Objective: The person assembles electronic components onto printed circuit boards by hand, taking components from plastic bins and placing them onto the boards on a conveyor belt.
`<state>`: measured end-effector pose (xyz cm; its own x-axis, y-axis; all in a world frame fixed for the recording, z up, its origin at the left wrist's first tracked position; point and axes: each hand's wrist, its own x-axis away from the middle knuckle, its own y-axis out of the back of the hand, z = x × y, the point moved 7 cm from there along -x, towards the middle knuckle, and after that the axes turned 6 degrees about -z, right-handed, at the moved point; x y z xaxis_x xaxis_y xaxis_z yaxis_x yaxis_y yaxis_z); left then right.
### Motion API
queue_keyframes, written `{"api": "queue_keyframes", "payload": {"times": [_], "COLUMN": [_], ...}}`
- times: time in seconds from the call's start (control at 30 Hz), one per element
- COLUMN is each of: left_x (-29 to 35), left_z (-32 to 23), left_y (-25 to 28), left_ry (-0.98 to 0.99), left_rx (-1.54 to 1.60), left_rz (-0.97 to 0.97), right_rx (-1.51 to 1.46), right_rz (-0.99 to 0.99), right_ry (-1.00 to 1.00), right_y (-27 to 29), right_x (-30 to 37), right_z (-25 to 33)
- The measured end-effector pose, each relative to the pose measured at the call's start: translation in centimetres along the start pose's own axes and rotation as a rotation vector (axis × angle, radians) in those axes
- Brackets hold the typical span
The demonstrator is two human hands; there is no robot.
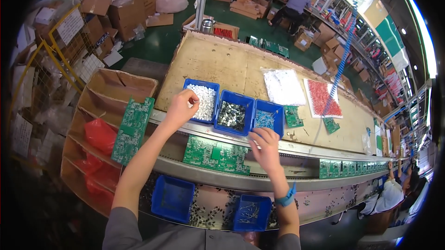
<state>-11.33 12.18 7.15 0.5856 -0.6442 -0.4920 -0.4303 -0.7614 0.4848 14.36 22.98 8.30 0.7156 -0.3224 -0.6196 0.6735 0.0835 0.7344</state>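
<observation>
Two bare hands are at work over five blue bins: three stand side by side on the bench, two lower down on a ledge (301, 202) nearer the body. The left hand (182, 107) is over the first bin (201, 82), thumb and forefinger brought together; I cannot tell whether they pinch a piece. The right hand (266, 148) is at the near edge of the third bin (278, 122), its fingers bent and slightly apart; whether they hold anything I cannot tell. One blue band (286, 196) circles the right wrist.

One wide green circuit board (215, 155) lies in the rail channel between the hands, just below the bins. A second large board (132, 134) rests aslant on the divided cardboard tray (116, 79) at left, two small boards (293, 116) lie on the bench (222, 60) to the right, and a row of boards (347, 169), too fine to count, runs farther along the channel.

The first bin holds many white pieces (204, 102), the middle bin (238, 97) dark and silvery parts (232, 114), the third blue parts (264, 119) with thin leads. Of the lower two, the right-hand bin (265, 208) contains a few thin-leaded parts (250, 210). Red plastic bags (99, 136) fill compartments of the tray
</observation>
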Motion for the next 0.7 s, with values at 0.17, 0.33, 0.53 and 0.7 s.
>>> {"api": "queue_keyframes", "payload": {"times": [0.17,0.33,0.53,0.7], "left_x": [2.7,7.4,9.0,8.7], "left_z": [0.2,1.4,1.6,0.6], "left_y": [1.6,0.5,-0.2,-0.2], "left_ry": [0.277,0.372,0.379,0.062], "left_rx": [0.241,0.239,0.118,-0.108], "left_rz": [0.095,0.302,0.365,0.343], "right_rx": [0.075,0.283,0.431,0.373], "right_rz": [-0.085,-0.071,0.072,0.04], "right_ry": [0.081,0.083,0.014,0.015], "right_y": [-5.6,-10.5,-13.4,-13.1], "right_x": [-5.0,-8.5,-9.4,-9.2], "right_z": [3.8,5.1,4.7,5.0]}}
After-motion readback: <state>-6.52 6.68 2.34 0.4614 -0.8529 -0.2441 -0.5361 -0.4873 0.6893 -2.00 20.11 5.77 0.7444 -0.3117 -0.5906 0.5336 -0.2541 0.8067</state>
